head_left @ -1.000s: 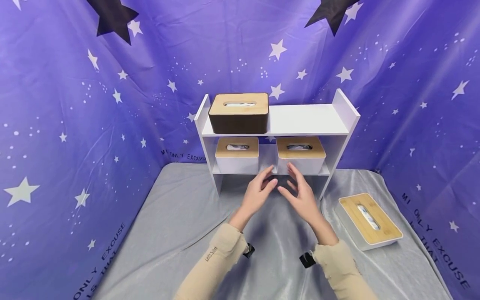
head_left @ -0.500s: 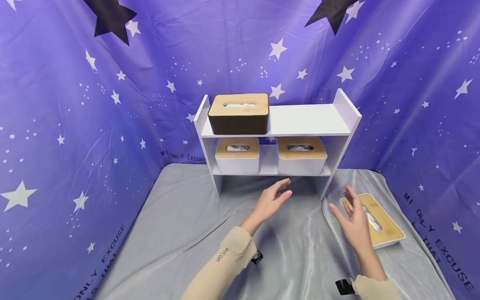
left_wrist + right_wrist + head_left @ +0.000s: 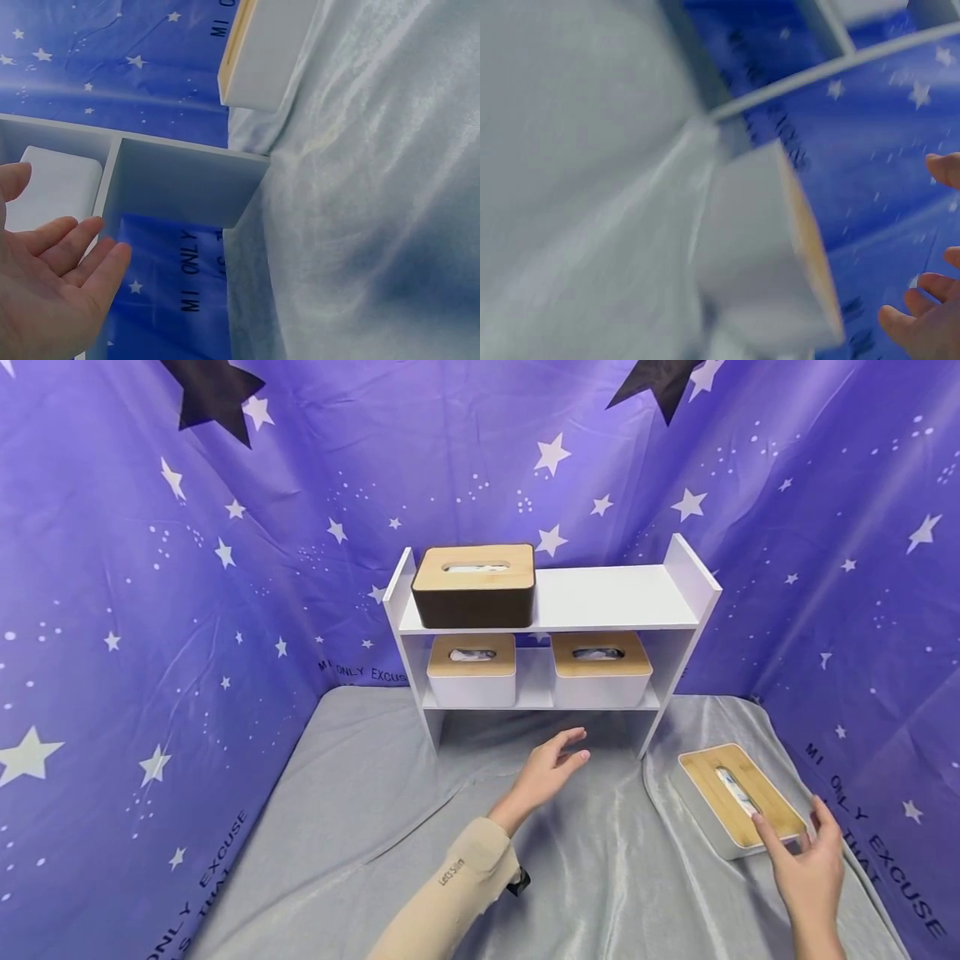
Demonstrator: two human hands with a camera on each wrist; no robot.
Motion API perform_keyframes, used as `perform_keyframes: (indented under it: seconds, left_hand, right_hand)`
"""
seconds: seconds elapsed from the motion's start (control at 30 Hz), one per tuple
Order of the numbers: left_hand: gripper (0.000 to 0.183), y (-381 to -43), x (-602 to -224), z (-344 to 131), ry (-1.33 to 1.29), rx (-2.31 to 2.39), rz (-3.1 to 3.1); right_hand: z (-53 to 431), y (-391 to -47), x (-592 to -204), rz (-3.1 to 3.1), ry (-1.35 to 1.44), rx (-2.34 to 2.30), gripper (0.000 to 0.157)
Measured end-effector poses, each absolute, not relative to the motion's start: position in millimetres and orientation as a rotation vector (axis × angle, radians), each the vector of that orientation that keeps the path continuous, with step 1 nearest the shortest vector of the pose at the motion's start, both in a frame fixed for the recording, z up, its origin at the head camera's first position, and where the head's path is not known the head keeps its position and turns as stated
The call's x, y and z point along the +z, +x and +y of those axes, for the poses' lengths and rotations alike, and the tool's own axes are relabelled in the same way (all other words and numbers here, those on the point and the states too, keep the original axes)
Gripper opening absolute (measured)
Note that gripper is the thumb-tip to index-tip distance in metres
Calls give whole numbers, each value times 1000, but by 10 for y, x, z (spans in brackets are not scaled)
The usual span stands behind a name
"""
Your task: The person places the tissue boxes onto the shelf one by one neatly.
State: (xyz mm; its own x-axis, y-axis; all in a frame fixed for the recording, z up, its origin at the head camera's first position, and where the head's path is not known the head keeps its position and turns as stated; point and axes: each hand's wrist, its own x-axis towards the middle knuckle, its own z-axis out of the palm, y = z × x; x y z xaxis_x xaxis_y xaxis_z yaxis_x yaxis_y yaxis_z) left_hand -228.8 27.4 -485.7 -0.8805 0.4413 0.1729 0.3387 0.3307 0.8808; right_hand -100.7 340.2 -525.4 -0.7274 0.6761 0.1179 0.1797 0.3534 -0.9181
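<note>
At the right of the head view, a white tissue box (image 3: 765, 789) with a bamboo lid lies at an angle on the grey cloth. My right hand (image 3: 813, 868) is over its near right corner, thumb and fingers spread; the right wrist view has the fingers (image 3: 896, 322) apart from the box (image 3: 761, 247). My left hand (image 3: 546, 770) hovers in front of the shelf, fingers loosely bent and holding nothing. A dark brown tissue box (image 3: 474, 597) stands on the white shelf's (image 3: 611, 597) top board at the left. Two white tissue boxes, left (image 3: 472, 681) and right (image 3: 602, 681), occupy the lower board.
Grey cloth (image 3: 360, 810) covers the table, with folds in front of the shelf. Purple star-printed curtains (image 3: 300, 527) enclose the back and both sides. The top board is bare to the right of the brown box, up to the raised side panel (image 3: 692, 572).
My right hand has gone from in front of the shelf, across to the right and nearer, to the loose white tissue box. The left hand has shifted slightly right and back from the shelf.
</note>
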Motion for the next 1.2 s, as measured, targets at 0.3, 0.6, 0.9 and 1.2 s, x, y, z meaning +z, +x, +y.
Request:
perform_keyframes:
  seconds: [0.3, 0.6, 0.9, 1.2]
  left_hand:
    - [45, -2282, -4914, 284, 728, 1613, 2475]
    - [43, -2238, -4973, 281, 728, 1610, 2450]
    - [42, -2220, -5011, 283, 718, 1600, 2452]
    - [43, -2193, -4993, 303, 721, 1562, 2439]
  right_hand:
    - [3579, -922, -5611, -2107, -886, 1492, 89]
    - [3622, -962, -5893, -2154, -839, 1609, 107]
    - [3654, -1079, -6072, -2104, -658, 1527, 108]
    - [3664, -1134, -6074, -2119, -735, 1540, 120]
